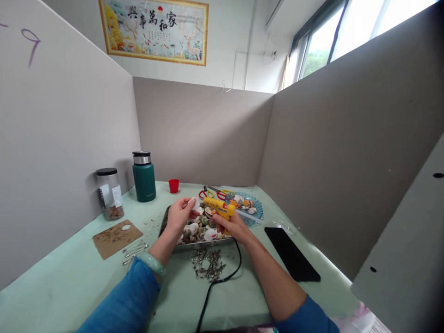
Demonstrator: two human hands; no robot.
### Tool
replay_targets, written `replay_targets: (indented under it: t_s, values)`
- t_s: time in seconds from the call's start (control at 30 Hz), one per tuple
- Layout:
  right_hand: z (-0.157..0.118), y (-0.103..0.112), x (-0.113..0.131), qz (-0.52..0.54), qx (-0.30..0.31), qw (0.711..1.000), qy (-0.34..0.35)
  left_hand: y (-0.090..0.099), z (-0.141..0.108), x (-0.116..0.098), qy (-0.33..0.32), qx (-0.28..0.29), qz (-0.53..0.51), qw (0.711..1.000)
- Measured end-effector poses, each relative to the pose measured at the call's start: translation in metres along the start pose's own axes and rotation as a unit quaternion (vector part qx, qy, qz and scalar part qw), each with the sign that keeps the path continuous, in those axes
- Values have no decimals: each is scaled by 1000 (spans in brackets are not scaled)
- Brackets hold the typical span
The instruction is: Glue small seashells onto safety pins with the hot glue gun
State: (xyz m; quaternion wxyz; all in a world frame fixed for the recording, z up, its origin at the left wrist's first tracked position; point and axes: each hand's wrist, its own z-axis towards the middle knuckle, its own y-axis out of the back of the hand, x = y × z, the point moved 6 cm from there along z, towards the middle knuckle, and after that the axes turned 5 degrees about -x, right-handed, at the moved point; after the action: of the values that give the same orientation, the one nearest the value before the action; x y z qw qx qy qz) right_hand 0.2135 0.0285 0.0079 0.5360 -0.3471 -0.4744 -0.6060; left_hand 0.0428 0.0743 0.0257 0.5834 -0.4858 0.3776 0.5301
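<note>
The left hand [180, 215] pinches a white shell-like piece [194, 203] and the right hand [233, 225] grips a yellow glue gun [219, 206], so steady the piece over the shell-filled tray [194, 245], skin clear of the nozzle [205, 200], cord [225, 279] slack across the table [249, 296].

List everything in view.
Glue gun: one, yellow, centre
Flat piece: one, white, centre
Tray: one, silver, centre
Shells: many, mixed, tray
Dish: one, blue, back
Scissors: some, multicoloured, back
Cup: one, red, back
Bottle: one, green, left
Jar: one, clear, left
Card: one, brown, left
Pins: several, silver, left
Clips: many, silver, front
Cord: one, black, front
Slab: one, black, right
Table: one, green, below
Partitions: several, grey, around
Picture: one, multicoloured, top
Window: one, dark frame, right
Bangle: one, green, left
Left hand: one, bare, centre
Right hand: one, bare, centre
</note>
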Motion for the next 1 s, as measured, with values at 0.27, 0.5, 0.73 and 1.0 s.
replay_targets:
  t_s: [0.27, 0.5, 0.73, 1.0]
  values:
    - [-1, -1, 4, 3, -10, 1000, -3, 1, 5, 0, 15, -3, -9, 1000]
    - [-2, 2, 5, -25, -26, 999, 1, 4, 4, 5, 44, 3, -23, 999]
    - [-1, -2, 3, -65, -22, 998, 8, 0, 1, 10, 49, 4, -11, 999]
    - [-1, -3, 2, -78, -29, 996, 39, -5, -3, 4, 49, 14, -8, 999]
